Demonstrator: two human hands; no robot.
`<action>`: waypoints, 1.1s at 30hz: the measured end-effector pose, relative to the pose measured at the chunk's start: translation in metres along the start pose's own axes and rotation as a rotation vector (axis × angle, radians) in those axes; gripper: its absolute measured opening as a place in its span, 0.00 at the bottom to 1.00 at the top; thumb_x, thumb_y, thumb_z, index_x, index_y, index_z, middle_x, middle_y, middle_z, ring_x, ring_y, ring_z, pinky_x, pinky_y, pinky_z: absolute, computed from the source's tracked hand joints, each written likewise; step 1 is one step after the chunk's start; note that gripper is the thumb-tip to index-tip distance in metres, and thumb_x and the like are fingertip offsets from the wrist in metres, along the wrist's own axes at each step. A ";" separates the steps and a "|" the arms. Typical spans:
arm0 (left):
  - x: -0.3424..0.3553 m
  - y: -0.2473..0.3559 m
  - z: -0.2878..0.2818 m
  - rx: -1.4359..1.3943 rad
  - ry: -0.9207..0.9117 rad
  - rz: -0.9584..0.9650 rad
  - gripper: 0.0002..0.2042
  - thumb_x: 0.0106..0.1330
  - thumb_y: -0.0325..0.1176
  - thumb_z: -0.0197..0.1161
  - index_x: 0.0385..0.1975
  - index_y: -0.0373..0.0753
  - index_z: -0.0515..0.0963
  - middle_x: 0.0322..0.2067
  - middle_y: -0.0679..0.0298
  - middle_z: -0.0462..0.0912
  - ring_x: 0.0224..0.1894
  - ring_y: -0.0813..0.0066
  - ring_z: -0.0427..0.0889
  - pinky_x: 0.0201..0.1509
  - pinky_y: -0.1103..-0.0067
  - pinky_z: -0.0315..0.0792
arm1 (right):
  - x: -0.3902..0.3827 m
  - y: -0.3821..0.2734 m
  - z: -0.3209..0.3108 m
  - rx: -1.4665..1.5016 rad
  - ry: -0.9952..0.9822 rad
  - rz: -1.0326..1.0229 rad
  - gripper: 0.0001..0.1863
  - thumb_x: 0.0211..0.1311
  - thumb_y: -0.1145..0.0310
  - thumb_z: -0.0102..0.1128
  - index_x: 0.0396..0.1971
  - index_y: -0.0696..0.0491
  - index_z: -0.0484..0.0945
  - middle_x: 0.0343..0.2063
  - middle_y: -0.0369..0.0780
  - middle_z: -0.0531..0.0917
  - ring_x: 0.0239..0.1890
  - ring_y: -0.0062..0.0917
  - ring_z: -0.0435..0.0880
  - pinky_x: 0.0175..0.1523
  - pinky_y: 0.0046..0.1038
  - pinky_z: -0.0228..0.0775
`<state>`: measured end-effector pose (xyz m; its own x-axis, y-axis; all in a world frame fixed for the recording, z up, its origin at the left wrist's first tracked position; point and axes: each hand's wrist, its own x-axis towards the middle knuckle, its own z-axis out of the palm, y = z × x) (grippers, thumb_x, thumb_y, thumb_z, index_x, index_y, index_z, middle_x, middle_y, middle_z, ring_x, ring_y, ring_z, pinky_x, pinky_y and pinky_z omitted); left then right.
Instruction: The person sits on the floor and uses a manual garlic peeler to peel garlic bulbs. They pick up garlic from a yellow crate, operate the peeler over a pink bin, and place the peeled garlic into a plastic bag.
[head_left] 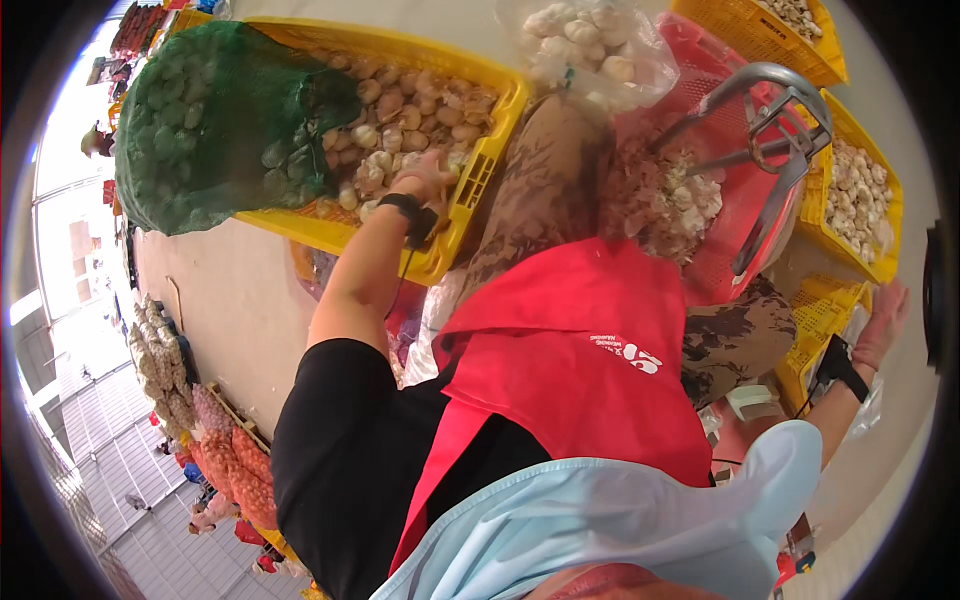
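Red apron (590, 340): near side of the pink tub (712, 262).
Left hand (428, 180): left of the tub, among garlic bulbs (415, 110) in a large yellow crate (490, 170); cannot tell whether it grips one.
Right hand (882, 328): right of the tub, fingers extended beside a smaller yellow crate (840, 255).
Orange sacks (235, 465): well left of the tub.

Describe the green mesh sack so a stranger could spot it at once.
Find the yellow crate at upper left, where the left hand reaches among garlic bulbs. The green mesh sack, full of pale bulbs, lies over its left end. Its green netting sets it apart from the clear plastic bag farther right.
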<state>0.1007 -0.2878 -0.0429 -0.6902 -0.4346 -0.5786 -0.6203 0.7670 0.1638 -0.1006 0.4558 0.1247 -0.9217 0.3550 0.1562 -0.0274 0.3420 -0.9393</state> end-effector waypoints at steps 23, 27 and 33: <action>-0.129 0.182 -0.052 -1.570 -0.709 0.904 0.29 0.55 0.22 0.63 0.59 0.40 0.66 0.58 0.56 0.72 0.59 0.61 0.73 0.62 0.67 0.68 | -0.242 -0.119 0.254 0.227 -0.728 -0.517 0.26 0.51 0.72 0.71 0.51 0.55 0.74 0.50 0.43 0.75 0.44 0.34 0.80 0.50 0.31 0.74; -0.128 0.213 -0.024 -1.560 -0.791 0.810 0.19 0.66 0.31 0.58 0.56 0.37 0.68 0.53 0.59 0.75 0.54 0.67 0.76 0.60 0.70 0.68 | -0.233 -0.092 0.254 0.216 -0.706 -0.456 0.26 0.53 0.71 0.70 0.52 0.55 0.73 0.47 0.45 0.77 0.45 0.36 0.80 0.52 0.33 0.73; -0.105 0.229 0.012 -1.372 -0.682 0.591 0.18 0.74 0.42 0.51 0.57 0.38 0.68 0.49 0.64 0.76 0.47 0.79 0.77 0.44 0.80 0.73 | -0.230 -0.046 0.250 0.655 -0.766 0.109 0.13 0.68 0.71 0.53 0.49 0.61 0.74 0.43 0.38 0.79 0.44 0.19 0.77 0.50 0.22 0.71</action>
<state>0.0357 -0.0608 0.0455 -0.8856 0.3102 -0.3457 -0.4498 -0.3872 0.8048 0.0156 0.1404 0.0560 -0.9256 -0.3767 0.0372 0.0774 -0.2846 -0.9555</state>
